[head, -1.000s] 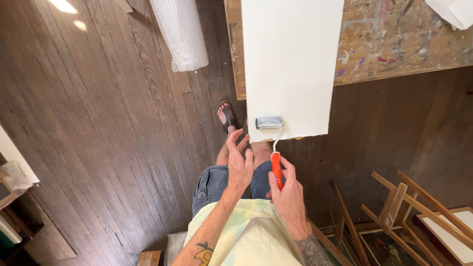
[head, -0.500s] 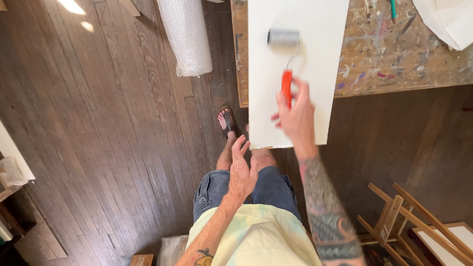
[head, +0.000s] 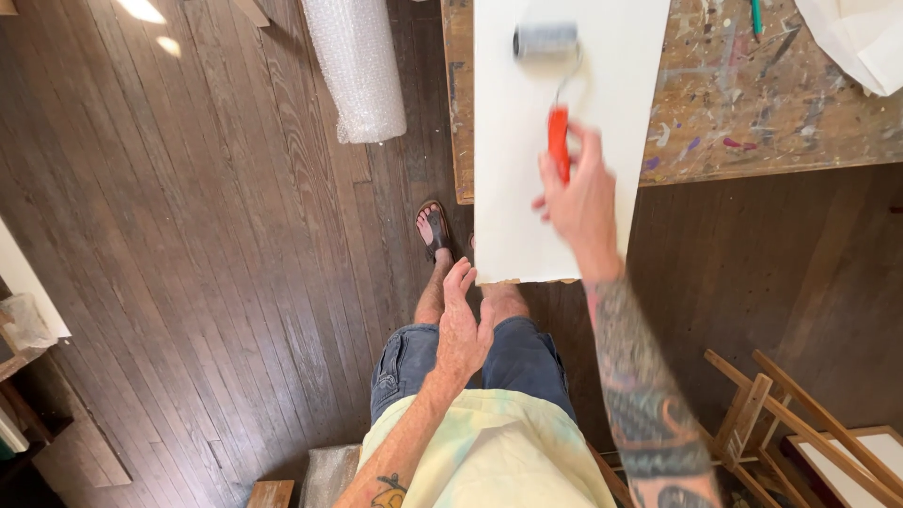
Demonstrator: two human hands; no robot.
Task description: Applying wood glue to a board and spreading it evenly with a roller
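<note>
Overhead, a paint roller on a white panel.
Near the top centre of the frame, the right hand (head: 585, 199) is closed round the orange handle of the paint roller (head: 546, 41), whose grey sleeve lies on the white panel (head: 513, 179) overhanging the paint-spattered table (head: 752, 103). Lower centre, the left hand (head: 463, 325) hangs flat and empty, fingers straight, above the denim shorts (head: 522, 362). Upper left lies a bubble-wrap roll (head: 356, 66).

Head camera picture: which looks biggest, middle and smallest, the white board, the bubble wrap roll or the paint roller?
1. white board, biggest by far.
2. bubble wrap roll, though its top is cut off by the picture edge.
3. paint roller, smallest, held by the right hand.
</note>
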